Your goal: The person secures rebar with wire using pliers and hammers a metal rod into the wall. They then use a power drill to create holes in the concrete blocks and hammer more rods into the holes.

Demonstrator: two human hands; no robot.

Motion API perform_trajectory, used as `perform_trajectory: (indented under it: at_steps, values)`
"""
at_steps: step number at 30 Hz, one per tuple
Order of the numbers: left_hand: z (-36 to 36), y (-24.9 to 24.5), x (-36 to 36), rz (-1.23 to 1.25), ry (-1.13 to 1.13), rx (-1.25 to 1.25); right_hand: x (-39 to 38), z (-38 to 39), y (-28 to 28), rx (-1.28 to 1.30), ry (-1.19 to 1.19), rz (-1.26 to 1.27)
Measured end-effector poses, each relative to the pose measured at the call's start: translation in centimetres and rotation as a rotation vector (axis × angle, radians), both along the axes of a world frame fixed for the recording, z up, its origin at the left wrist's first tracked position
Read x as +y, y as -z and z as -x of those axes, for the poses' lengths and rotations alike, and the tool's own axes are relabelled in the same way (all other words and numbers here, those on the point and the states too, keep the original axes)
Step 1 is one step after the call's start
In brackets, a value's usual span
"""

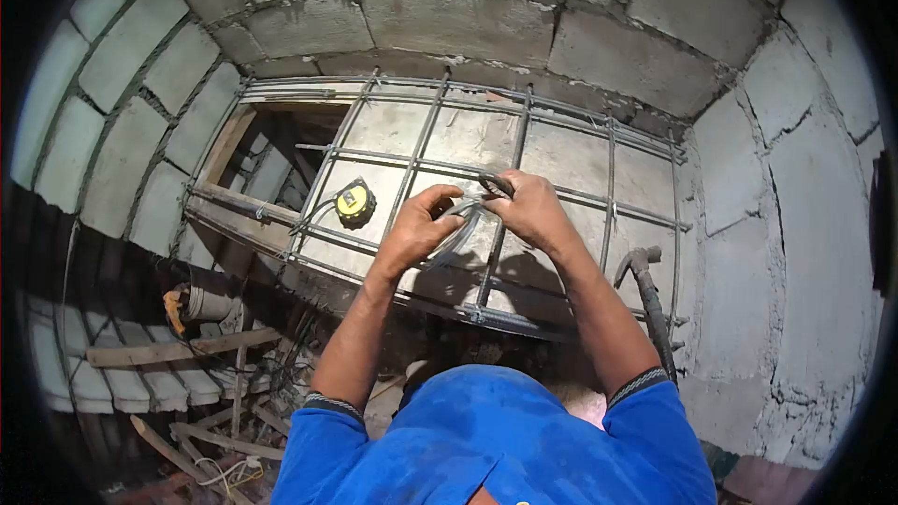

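Note:
A bundle of thin tie wire point(460, 241) hangs over the rebar grid point(426, 136) between my two hands. My left hand point(419, 227) is closed in a pinch on the wire, its fingers curled. Close beside it, my right hand point(529, 211) is wrapped round a dark, looped tool point(496, 185); its exact kind is partly hidden by the fingers. My right fingertips meet the wire's upper end. A yellow and black tape measure point(354, 203) lies on the pale panel to the left of my left hand.
Below the bars lies a pale panel point(561, 164), with a wood-framed opening point(224, 142) at its left. A hammer point(645, 295) leans at the right edge. Block walls point(458, 23) enclose the back and sides. Loose boards point(182, 349) and a bucket point(208, 304) are lower left.

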State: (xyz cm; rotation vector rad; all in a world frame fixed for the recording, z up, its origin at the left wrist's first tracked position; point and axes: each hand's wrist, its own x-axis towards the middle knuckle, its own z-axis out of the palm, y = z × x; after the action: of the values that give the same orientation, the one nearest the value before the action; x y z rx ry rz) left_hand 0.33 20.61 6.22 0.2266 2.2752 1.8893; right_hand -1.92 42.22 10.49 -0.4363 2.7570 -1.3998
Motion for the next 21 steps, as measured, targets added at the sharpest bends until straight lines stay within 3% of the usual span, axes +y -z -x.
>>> perform_trajectory:
  at_steps: [3, 6, 10, 15, 18, 21]
  values:
    - [-0.6, 0.3, 0.2, 0.012, -0.053, 0.021, 0.2, 0.6, 0.5, -0.024, -0.008, -0.005]
    - [-0.8, -0.1, -0.4, -0.068, 0.051, -0.074, 0.6, 0.6, 0.3, -0.308, -0.177, 0.059]
    - [0.5, 0.9, 0.2, -0.148, 0.199, -0.055, 0.6, 0.2, 0.3, -0.147, -0.084, 0.028]
    - [2.6, 1.3, 0.7, -0.391, 0.338, -0.151, 1.6, 0.2, -2.5, -0.222, -0.116, -0.206]
    - [3.5, 1.3, 1.0, -0.469, 0.382, -0.153, 1.8, -0.5, -2.9, -0.501, 0.061, 0.243]
    - [4.4, 1.9, 1.2, -0.502, 0.436, -0.176, 1.8, -0.8, -2.9, -0.532, 0.088, 0.31]
